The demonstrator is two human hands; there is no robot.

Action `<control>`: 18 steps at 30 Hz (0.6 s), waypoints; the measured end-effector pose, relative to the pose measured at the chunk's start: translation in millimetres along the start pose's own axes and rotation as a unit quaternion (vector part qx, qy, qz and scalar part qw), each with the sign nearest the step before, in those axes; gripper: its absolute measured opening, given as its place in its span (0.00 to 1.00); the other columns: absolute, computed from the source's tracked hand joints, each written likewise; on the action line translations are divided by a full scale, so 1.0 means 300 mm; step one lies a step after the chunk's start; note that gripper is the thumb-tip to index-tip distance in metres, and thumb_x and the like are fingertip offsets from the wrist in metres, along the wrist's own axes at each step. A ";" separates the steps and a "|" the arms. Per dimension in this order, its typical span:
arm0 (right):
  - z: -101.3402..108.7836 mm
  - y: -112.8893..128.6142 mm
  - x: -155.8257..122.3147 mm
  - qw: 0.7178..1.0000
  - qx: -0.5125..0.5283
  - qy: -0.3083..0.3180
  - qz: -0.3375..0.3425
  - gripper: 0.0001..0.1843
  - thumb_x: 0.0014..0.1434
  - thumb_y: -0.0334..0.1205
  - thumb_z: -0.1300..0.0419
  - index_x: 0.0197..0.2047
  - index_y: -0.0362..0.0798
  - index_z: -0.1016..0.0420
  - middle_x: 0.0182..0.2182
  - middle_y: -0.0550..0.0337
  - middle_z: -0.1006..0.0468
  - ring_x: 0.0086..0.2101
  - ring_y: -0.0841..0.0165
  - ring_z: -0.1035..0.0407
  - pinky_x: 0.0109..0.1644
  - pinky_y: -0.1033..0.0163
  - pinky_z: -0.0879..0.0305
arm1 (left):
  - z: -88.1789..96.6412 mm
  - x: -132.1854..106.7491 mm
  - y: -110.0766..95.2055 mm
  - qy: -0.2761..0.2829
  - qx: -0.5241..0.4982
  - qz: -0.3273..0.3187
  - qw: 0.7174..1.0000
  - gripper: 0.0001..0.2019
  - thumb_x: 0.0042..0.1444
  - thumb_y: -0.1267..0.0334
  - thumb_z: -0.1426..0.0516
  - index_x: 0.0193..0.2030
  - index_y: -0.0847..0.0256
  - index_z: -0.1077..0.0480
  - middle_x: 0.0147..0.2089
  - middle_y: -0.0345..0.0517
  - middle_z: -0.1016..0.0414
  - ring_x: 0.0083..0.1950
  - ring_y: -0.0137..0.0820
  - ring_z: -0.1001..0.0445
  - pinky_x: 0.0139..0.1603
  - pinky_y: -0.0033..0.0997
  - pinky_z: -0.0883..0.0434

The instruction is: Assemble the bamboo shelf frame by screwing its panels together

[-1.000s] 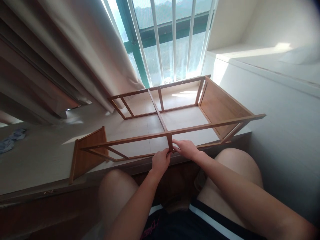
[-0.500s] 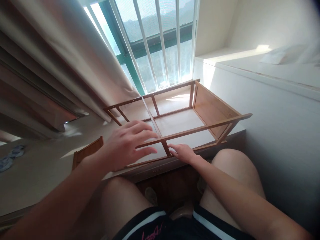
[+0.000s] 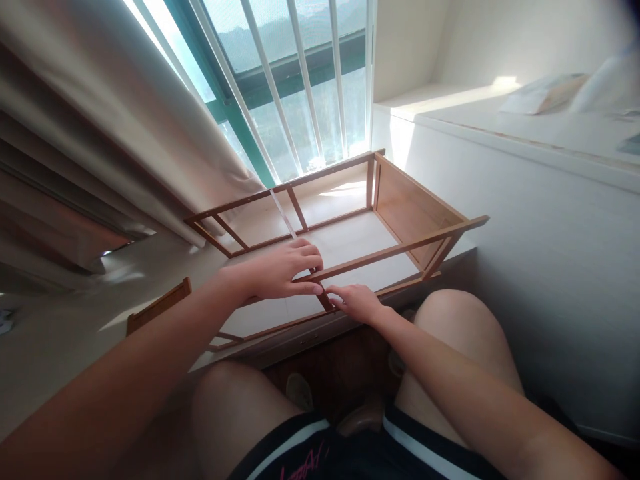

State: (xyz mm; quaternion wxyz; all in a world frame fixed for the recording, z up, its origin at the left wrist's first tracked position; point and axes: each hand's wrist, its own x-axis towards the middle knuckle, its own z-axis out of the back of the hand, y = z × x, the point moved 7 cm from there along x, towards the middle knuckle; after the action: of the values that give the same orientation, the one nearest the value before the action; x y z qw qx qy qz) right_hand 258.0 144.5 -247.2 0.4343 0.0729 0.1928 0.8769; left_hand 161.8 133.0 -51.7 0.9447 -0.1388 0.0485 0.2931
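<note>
A brown wooden frame (image 3: 400, 250) of rails and short slats lies on the white ledge, with a solid wooden panel (image 3: 410, 203) at its right end. A pale thin strip (image 3: 283, 213) crosses from the back rail toward the front one. My left hand (image 3: 287, 272) is closed over the front rail where the strip meets it, thumb on the near side, fingers behind. Its palm hides part of the rail and the strip's near end. Just below, my right hand (image 3: 357, 303) has its bent fingertips against the short front slat (image 3: 324, 300).
Another wooden panel (image 3: 160, 303) lies left of the frame. A barred window (image 3: 295, 87) stands behind, with a long curtain (image 3: 125, 120) to its left. On the right a white wall (image 3: 525, 247) rises to a shelf bearing a pale packet (image 3: 543, 93). My knees flank the ledge's front.
My left hand has moved down and forward from above the frame and closed on the front rail. The right hand stays by the slat. The whole view has shifted slightly.
</note>
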 end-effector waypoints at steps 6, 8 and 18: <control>0.006 -0.007 -0.013 0.999 0.025 -0.020 0.010 0.18 0.67 0.51 0.50 0.56 0.61 0.30 0.43 0.58 0.19 0.43 0.61 0.26 0.45 0.62 0.39 | -0.016 0.004 0.010 -0.005 -0.048 0.010 0.999 0.16 0.64 0.48 0.51 0.38 0.58 0.32 0.43 0.46 0.32 0.49 0.36 0.38 0.52 0.36 0.38; 0.020 -0.009 -0.033 0.998 0.054 -0.045 0.005 0.16 0.66 0.49 0.49 0.54 0.57 0.30 0.41 0.57 0.20 0.42 0.62 0.27 0.45 0.62 0.40 | -0.020 0.003 0.011 -0.003 -0.053 0.011 0.999 0.16 0.65 0.49 0.51 0.38 0.58 0.32 0.42 0.46 0.33 0.48 0.36 0.38 0.51 0.36 0.38; -0.110 -0.023 -0.280 0.906 0.378 -0.126 -0.145 0.08 0.53 0.32 0.52 0.36 0.52 0.45 0.30 0.63 0.35 0.31 0.67 0.38 0.38 0.64 0.38 | -0.020 0.008 0.017 -0.018 -0.067 0.013 0.998 0.16 0.64 0.49 0.50 0.34 0.59 0.33 0.39 0.44 0.34 0.46 0.35 0.39 0.49 0.35 0.39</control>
State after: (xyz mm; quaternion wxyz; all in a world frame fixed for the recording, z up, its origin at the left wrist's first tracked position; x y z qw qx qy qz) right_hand 304.6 72.7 -276.9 0.5169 0.3124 0.4617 0.6496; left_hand 160.8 136.5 -59.1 0.9302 -0.1960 0.0140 0.3101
